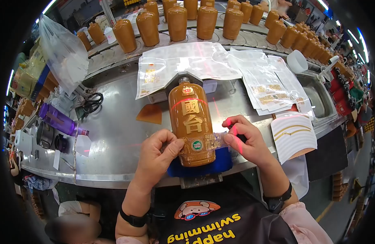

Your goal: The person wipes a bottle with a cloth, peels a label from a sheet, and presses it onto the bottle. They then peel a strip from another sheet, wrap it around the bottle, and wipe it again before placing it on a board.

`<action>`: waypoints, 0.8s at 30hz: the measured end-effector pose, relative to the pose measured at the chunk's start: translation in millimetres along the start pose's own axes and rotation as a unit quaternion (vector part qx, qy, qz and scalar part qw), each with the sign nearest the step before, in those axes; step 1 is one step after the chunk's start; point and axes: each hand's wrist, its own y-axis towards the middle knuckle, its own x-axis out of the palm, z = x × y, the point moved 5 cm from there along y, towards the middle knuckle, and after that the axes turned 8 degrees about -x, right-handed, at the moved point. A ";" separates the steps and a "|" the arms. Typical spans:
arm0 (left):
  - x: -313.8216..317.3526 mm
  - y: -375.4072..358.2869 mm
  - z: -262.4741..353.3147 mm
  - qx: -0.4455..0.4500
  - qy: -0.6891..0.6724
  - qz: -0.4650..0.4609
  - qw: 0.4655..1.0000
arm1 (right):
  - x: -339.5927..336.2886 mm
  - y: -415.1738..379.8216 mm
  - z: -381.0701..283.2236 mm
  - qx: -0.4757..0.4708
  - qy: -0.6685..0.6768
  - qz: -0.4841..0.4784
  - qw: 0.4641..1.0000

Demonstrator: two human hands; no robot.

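Taking the brown bottle as the clock's centre, a purple drinking bottle (56,118) lies at nine o'clock on the steel bench (110,148), and a clear plastic bag (65,57) hangs at ten. Black scissor handles (92,103) and, closer in, a flat brown piece (150,114) rest between nine and ten. At eight o'clock the left hand (155,152) pinches the left end of a clear strip (212,141), thumb and forefinger together against the bottle's side. The brown bottle (191,97) is in the middle of the bench, neck toward twelve, with a blue pad (225,159) under its base; the strip, gold-patterned, crosses its lower front. Label sheets (187,57) spread at twelve. Between three and four, the right hand (246,140) grips the strip's right end between thumb and forefinger, clear of the bottle. More printed sheets (258,75) lie at two, ridged white pieces (294,132) at three, and a sink (317,91) between two and three.
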 end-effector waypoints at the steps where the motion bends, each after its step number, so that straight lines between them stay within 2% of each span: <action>1: 0.0 0.2 0.0 -0.001 -0.003 -0.001 1.000 | 0.2 0.1 0.4 0.002 0.002 -0.002 1.000; 10: -2.1 0.5 -1.1 0.002 0.035 0.015 0.999 | 1.4 0.0 6.9 0.007 -0.018 -0.013 1.000; 13: -5.0 -0.5 -6.2 0.005 0.032 0.025 0.999 | -9.0 1.1 13.4 0.014 -0.179 0.020 0.984; 16: -7.2 -1.9 -14.4 0.053 -0.015 0.066 0.996 | -7.1 4.5 -7.7 0.044 -0.059 0.001 0.997; 17: -6.6 -3.1 -16.7 0.073 -0.035 0.081 0.993 | -0.8 8.0 -14.7 -0.037 -0.084 -0.037 0.995; 20: 13.5 -3.7 -17.0 0.160 -0.025 0.040 0.986 | 21.5 10.0 -14.4 -0.035 -0.017 -0.078 0.996; 24: 19.5 -4.8 -20.7 0.112 -0.045 0.035 0.992 | 27.3 9.9 -13.9 -0.037 -0.043 -0.085 0.995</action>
